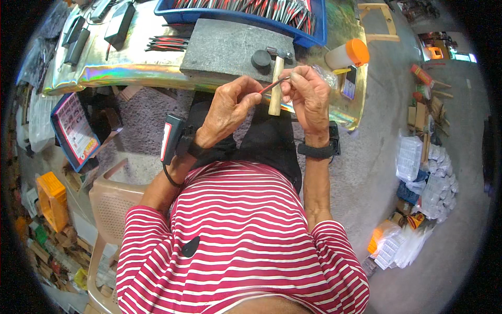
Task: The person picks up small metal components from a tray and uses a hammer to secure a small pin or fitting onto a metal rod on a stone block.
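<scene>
A slim red-and-black rod (269, 87) spans the space between my hands, above the table's near edge. My left hand (230, 107) pinches its red end between thumb and fingers. At its dark tip, the thumb and fingers of my right hand (311, 99) close on it. Just below the rod is a hammer (274, 105), its wooden handle jutting past the edge toward me and its metal head on a grey stone block (225, 49). Beside that head sits a round black piece (261, 59). What kind of tool the rod is, I cannot make out.
A blue bin (251, 17) full of similar rods stands behind the block, with several more rods (167, 43) lying left of it. An orange-lidded jar (348, 55) and a phone-like device (349, 82) are at the right. A plastic chair (112, 201) is at my left.
</scene>
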{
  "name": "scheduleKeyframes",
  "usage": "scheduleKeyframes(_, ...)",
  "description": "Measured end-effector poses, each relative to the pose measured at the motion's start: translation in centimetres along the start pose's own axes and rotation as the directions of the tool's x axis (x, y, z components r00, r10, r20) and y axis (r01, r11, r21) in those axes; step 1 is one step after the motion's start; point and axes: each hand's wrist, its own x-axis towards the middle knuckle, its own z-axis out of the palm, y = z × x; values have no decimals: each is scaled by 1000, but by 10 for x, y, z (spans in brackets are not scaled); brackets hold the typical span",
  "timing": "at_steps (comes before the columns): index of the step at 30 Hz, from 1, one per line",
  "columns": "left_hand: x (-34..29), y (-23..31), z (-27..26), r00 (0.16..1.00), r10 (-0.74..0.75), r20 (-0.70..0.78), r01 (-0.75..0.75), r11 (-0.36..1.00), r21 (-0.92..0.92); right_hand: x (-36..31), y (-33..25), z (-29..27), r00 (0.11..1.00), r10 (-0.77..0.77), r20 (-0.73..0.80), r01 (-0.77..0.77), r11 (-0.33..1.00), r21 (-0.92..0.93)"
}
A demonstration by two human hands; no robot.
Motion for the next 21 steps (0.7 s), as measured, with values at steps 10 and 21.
scheduleKeyframes(10,-6,-10,3,965,239,-110,-223,964,143,-9,0,4,999,4,45,-1,998,-57)
scheduleKeyframes(21,-7,0,3,831,540,-135,-361,708,607,-15,11,8,997,-65,-43,43,917,-396)
